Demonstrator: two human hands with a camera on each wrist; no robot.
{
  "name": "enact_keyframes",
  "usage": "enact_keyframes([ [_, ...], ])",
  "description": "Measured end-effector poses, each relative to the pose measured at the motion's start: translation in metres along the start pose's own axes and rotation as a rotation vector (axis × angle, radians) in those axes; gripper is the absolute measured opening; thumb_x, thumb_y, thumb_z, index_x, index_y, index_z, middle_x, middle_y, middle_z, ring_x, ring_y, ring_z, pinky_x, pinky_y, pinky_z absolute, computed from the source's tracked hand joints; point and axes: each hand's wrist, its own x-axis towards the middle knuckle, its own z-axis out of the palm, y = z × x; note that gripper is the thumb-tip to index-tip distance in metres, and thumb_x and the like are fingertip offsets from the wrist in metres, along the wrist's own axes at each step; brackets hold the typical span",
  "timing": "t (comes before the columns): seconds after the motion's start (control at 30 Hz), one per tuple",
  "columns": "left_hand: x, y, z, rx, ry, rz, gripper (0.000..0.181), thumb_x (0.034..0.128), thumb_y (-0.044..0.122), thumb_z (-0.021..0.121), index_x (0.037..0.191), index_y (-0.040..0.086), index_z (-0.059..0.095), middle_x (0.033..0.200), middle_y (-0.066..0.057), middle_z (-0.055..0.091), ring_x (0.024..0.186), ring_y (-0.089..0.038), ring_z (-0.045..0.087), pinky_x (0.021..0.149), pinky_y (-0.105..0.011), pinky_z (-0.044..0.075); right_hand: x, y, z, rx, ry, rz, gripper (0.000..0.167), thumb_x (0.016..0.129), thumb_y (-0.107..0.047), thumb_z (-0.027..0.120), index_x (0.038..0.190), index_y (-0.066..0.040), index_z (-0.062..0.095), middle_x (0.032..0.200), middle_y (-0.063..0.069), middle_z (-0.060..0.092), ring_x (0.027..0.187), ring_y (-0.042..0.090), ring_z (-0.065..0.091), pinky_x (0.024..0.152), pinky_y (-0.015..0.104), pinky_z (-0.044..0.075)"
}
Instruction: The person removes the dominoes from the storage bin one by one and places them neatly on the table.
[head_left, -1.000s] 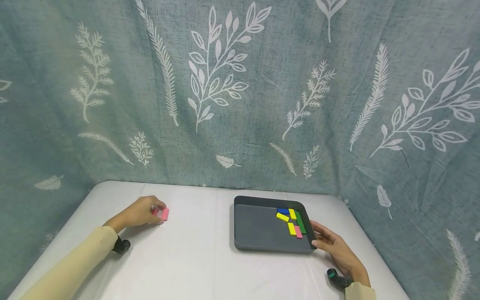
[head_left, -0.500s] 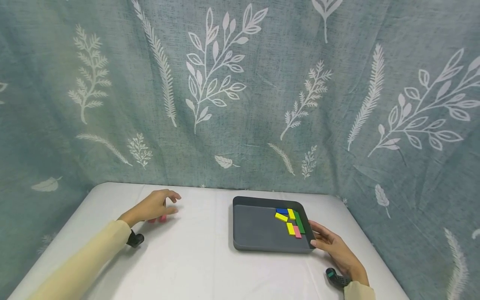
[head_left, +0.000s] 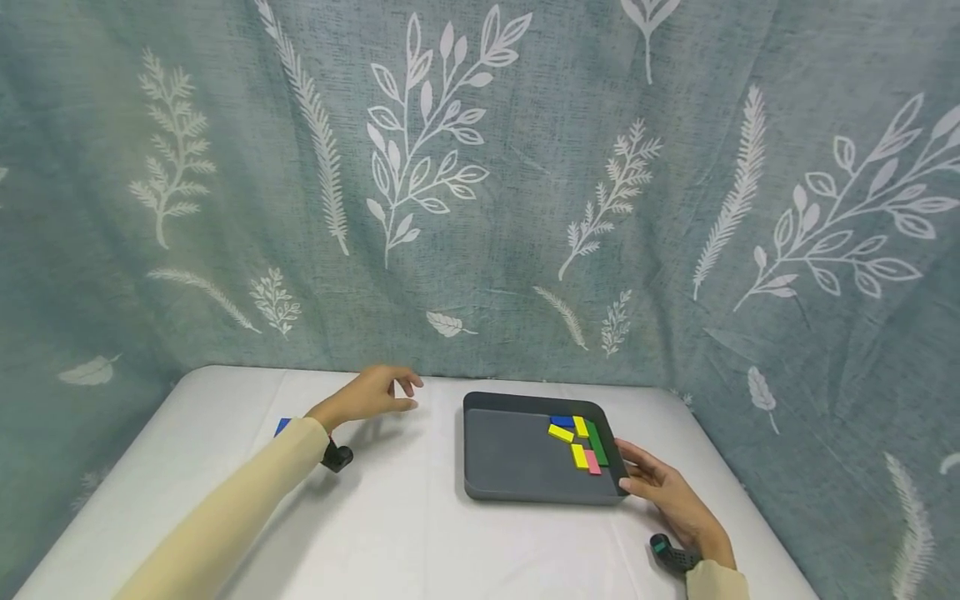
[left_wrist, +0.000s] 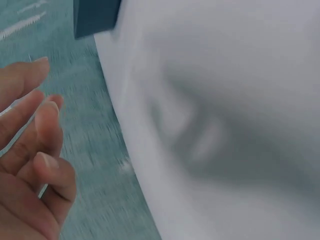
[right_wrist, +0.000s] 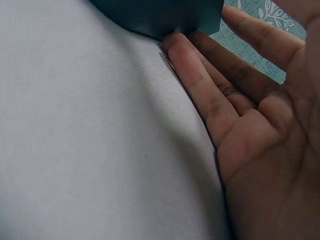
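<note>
In the head view, my left hand (head_left: 369, 395) hovers over the white table to the left of a dark grey tray (head_left: 506, 462). No object shows between its loosely bent fingers, and the left wrist view has the hand (left_wrist: 35, 165) apart from the tray's corner (left_wrist: 96, 17). My right hand (head_left: 671, 496) rests against the tray's right wall, fingers fairly straight on its outside. Inside the tray, toward the right, lie a blue block (head_left: 562, 421), several yellow blocks (head_left: 560, 433), a green block (head_left: 597, 444) and a pink block (head_left: 592, 462).
Another blue block (head_left: 282, 426) lies on the table (head_left: 375, 517), partly covered by my left sleeve (head_left: 247, 492). A patterned green curtain (head_left: 450, 208) borders the table's back and sides.
My left hand has lifted away from the pink blocks on the left and moved right toward the tray. The pink blocks are now largely hidden behind it. My right hand stays at the tray.
</note>
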Motion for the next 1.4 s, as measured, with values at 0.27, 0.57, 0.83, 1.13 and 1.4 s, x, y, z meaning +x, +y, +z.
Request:
enact_keyframes([
  [0.27,0.033,0.022,0.014,0.027,-0.027,0.058,0.032,0.0962,0.028,0.076,0.125,0.016,0.070,0.100,0.007,0.071,0.077,-0.013,0.062,0.070,-0.032,0.053,0.002,-0.005,-0.002,0.009,-0.018,-0.028,0.075,0.094,-0.021,0.078,0.159,-0.017,0.040,0.160,0.012,0.040,0.129,0.025,0.053,0.101,0.033,0.046],
  [0.57,0.061,0.055,0.032,0.004,-0.065,0.126,0.031,0.0954,0.019,0.077,0.125,0.013,0.071,0.100,0.003,0.072,0.078,-0.013,0.064,0.071,-0.031,0.054,0.001,-0.003,-0.003,0.012,-0.030,-0.020,0.072,0.096,-0.023,0.075,0.159,-0.020,0.041,0.161,0.012,0.038,0.127,0.026,0.054,0.101,0.034,0.045],
  [0.83,0.083,0.078,0.051,-0.048,-0.091,0.150,0.033,0.0948,0.017,0.077,0.127,0.013,0.070,0.102,0.002,0.072,0.079,-0.012,0.067,0.072,-0.028,0.055,-0.002,-0.001,-0.001,0.022,-0.005,0.005,0.075,0.094,-0.024,0.078,0.159,-0.019,0.041,0.159,0.013,0.040,0.127,0.028,0.054,0.101,0.037,0.046],
  [1.13,0.102,0.090,0.071,-0.052,-0.111,0.138,0.034,0.0942,0.019,0.078,0.127,0.013,0.070,0.105,0.001,0.072,0.084,-0.011,0.066,0.075,-0.027,0.055,-0.003,-0.003,0.000,0.050,-0.023,-0.014,0.073,0.093,-0.020,0.078,0.158,-0.021,0.043,0.159,0.010,0.041,0.131,0.029,0.051,0.101,0.035,0.047],
  [1.4,0.111,0.100,0.090,-0.079,-0.158,0.118,0.034,0.0934,0.018,0.079,0.126,0.014,0.070,0.108,0.001,0.071,0.100,-0.013,0.065,0.084,-0.029,0.054,-0.006,-0.001,-0.001,0.074,-0.026,-0.026,0.072,0.094,-0.019,0.077,0.157,-0.022,0.044,0.158,0.009,0.042,0.132,0.028,0.051,0.104,0.037,0.045],
])
